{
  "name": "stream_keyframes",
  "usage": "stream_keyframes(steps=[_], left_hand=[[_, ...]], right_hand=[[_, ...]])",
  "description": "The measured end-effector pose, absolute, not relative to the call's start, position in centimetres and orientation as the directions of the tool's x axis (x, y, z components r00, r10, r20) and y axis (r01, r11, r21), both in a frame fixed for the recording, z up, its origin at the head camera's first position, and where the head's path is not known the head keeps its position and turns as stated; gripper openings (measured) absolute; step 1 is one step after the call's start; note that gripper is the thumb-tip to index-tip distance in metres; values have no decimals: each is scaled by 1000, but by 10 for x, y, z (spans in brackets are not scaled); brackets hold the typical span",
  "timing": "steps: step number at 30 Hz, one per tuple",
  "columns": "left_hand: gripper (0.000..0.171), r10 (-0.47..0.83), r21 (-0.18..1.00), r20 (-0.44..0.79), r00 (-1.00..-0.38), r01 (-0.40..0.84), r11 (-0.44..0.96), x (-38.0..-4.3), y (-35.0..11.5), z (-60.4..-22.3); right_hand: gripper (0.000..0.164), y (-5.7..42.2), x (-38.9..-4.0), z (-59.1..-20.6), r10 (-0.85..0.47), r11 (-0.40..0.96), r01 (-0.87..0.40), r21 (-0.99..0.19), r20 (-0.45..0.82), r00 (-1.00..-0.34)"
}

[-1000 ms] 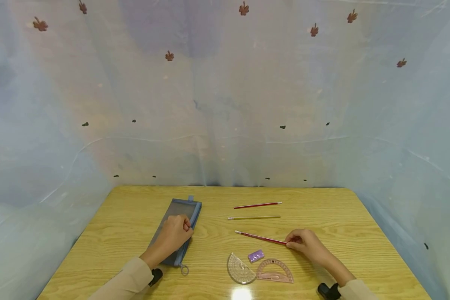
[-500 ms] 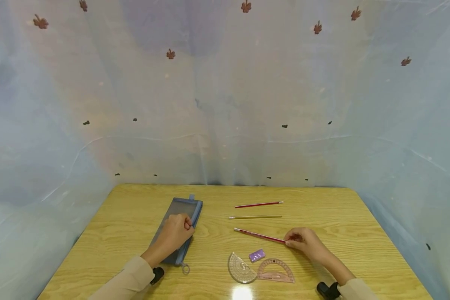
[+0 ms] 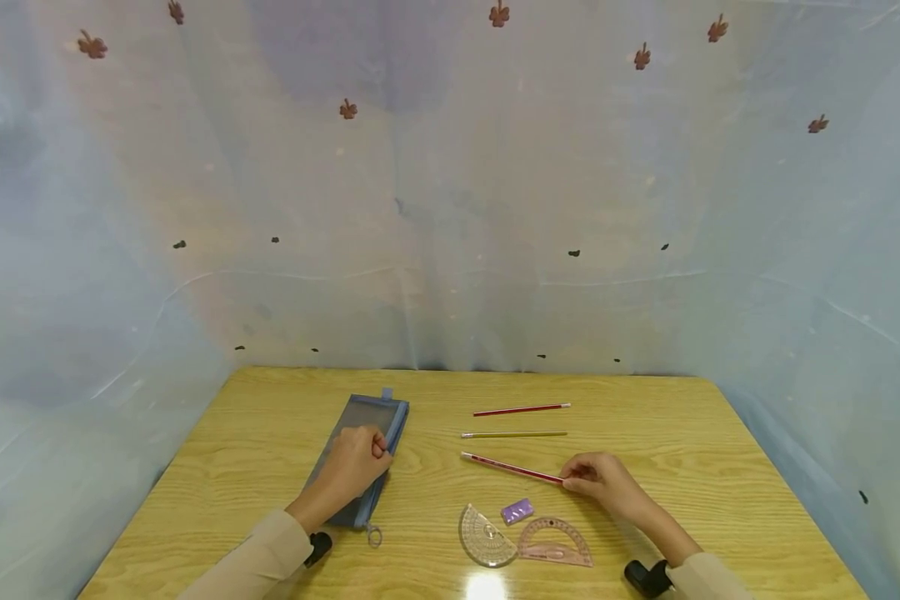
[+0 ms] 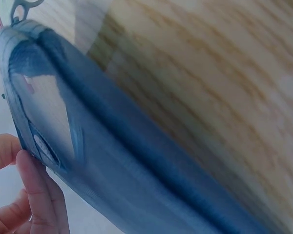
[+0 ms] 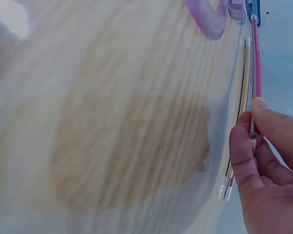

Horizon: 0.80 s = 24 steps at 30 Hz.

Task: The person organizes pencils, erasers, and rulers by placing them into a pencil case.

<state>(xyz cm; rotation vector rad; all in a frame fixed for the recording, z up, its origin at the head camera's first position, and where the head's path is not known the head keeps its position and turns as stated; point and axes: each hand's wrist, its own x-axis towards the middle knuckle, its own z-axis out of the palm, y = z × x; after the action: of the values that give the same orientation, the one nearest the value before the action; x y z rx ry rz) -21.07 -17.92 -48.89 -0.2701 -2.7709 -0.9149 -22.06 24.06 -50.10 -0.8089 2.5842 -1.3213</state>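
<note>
My left hand (image 3: 352, 461) is over the blue mesh pencil case (image 3: 362, 412) on the left of the table. In the left wrist view, its thumb and fingertips pinch the zipped edge of the case (image 4: 122, 161), where a gap shows between the tapes. My right hand (image 3: 606, 485) pinches a red pencil (image 3: 506, 466) near one end; its white-tipped end points left toward the case. The right wrist view shows the pencil's bare end (image 5: 254, 135) between thumb and fingers. Beyond it lie a yellow pencil (image 3: 513, 434) and a second red pencil (image 3: 521, 409).
Nearer the front edge, a purple eraser (image 3: 517, 511) lies above a clear protractor (image 3: 487, 540) and a pink protractor (image 3: 555, 552). A ring pull (image 3: 375, 536) hangs off the case's near end. Pale sheeting (image 3: 450, 208) surrounds the wooden table (image 3: 705, 467).
My right hand has moved slightly left, carrying the red pencil toward the case. The left hand stays in place on the case; the whole view has shifted slightly.
</note>
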Motion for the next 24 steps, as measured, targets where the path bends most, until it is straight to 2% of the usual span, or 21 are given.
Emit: stream_keyframes(steps=[9, 24], left_hand=[[24, 111, 557, 280, -954, 256, 790, -211, -181, -491], [22, 110, 574, 288, -951, 263, 776, -211, -182, -488]], right_hand=[[6, 229, -224, -499, -521, 471, -455, -756, 178, -835], [6, 206, -230, -493, -539, 468, -465, -751, 174, -824]])
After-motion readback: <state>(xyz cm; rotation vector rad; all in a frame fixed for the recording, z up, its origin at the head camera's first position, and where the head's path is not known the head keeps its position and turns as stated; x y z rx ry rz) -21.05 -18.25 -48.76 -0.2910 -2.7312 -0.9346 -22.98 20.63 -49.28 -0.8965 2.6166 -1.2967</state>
